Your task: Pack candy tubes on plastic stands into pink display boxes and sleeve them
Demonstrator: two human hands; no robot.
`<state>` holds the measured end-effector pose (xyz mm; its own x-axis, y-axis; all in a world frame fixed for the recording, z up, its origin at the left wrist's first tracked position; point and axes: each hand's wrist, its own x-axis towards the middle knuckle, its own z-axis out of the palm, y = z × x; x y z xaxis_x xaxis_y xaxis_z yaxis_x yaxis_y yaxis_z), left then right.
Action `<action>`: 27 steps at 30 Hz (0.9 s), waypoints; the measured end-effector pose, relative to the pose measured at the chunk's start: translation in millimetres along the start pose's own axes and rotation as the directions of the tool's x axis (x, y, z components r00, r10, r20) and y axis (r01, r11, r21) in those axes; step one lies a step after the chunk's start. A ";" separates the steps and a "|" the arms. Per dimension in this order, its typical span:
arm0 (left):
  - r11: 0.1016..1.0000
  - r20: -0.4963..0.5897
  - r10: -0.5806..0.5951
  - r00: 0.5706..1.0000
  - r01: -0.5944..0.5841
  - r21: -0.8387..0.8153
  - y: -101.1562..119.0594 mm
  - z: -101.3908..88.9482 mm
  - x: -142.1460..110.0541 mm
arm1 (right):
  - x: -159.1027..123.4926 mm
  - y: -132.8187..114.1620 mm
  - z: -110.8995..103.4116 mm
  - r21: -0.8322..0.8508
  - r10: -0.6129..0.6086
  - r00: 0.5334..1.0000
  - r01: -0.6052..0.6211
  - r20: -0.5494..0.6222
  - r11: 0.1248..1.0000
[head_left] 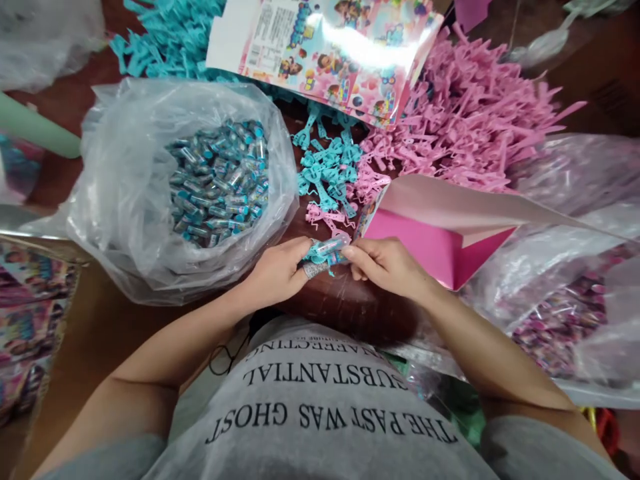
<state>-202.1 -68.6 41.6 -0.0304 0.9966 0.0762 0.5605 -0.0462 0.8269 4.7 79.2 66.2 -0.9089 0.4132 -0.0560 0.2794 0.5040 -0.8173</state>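
Note:
Over the table's near edge, my left hand (280, 270) is closed round a small blue plastic piece (315, 252). A clear capsule-like tube (332, 246) lies along that piece, its rounded end toward the right. Something silver and glittery (315, 269) wraps a finger of my left hand. My right hand (383, 263) pinches the right end of the tube and blue piece together; its fingertips hide the exact contact. Just beyond my hands lie loose pink plastic pieces (327, 217) and a small heap of blue plastic pieces (327, 170).
Left stands a clear bag (125, 220) of small blue-capped tubes (215, 187). An open pink-lined box (410, 230) sits beside my right hand. Behind are a pink pile (470, 113), a blue pile (165, 40) and printed cartons (340, 53). Another bag (615, 327) is at right.

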 end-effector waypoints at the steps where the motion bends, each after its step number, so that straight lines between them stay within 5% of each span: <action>1: 0.998 0.004 0.031 1.000 -0.031 0.050 1.1 1.1 2.3 | -3.1 1.1 -1.3 0.032 0.037 0.999 -0.037 0.000 0.999; 5: 0.983 0.038 0.115 0.993 -0.119 0.140 1.9 8.2 13.3 | -18.5 9.3 -5.2 0.060 0.048 0.995 -0.043 -0.090 0.997; 10: 0.946 0.041 0.225 0.973 -0.229 0.228 1.8 33.4 34.8 | -40.2 22.3 -17.3 0.095 0.234 0.970 -0.228 -0.060 0.969; 15: 0.968 0.036 0.228 0.973 -0.230 0.104 9.6 68.4 54.2 | -54.8 28.7 -35.4 0.050 0.065 0.981 -0.057 -0.184 0.997; 18: 0.978 -0.070 0.202 0.977 -0.198 0.066 9.3 73.3 71.8 | -56.1 38.1 -50.3 -0.027 0.031 0.961 -0.040 -0.275 0.999; 22: 0.982 -0.308 0.135 0.942 -0.167 -0.083 -12.0 66.3 132.6 | -46.5 66.8 -79.3 -0.251 0.040 0.915 -0.152 -0.402 0.956; 27: 0.922 -0.250 0.021 0.968 -0.116 -0.371 -38.0 94.9 208.7 | -17.9 91.8 -97.2 -0.522 0.066 0.952 -0.221 -0.299 0.824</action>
<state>-151.2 147.5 -26.8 -0.2245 0.9469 0.2304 0.2134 -0.1829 0.9597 76.8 191.8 47.9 -0.7544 0.6533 0.0638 0.5926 0.7197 -0.3618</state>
